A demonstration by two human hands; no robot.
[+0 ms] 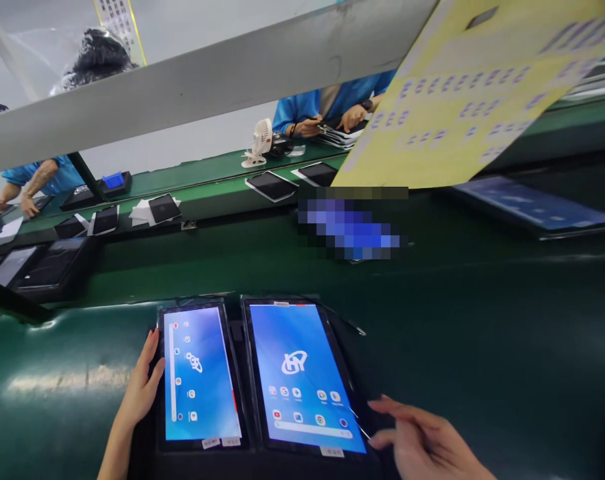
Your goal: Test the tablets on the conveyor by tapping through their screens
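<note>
Two lit tablets lie side by side in front of me, both with a blue home screen and a white logo. My left hand (141, 387) is at the outer edge of the left tablet (205, 393), fingers stretched along it and thumb apart. That screen shows its icons turned sideways. My right hand (417, 433) is by the lower right edge of the right tablet (302, 340), thumb and forefinger spread with nothing seen between them. Whether its fingertips touch the tablet I cannot tell. Small white labels sit on the tablets' frames.
A thin cable (350, 323) runs beyond the right tablet. Another tablet (537, 203) lies far right, below a hanging yellow sheet (447, 100). A blurred-out blue screen (352, 230) is ahead. Dark tablets (57, 260) lie at left. Co-workers in blue work across the green bench (192, 260).
</note>
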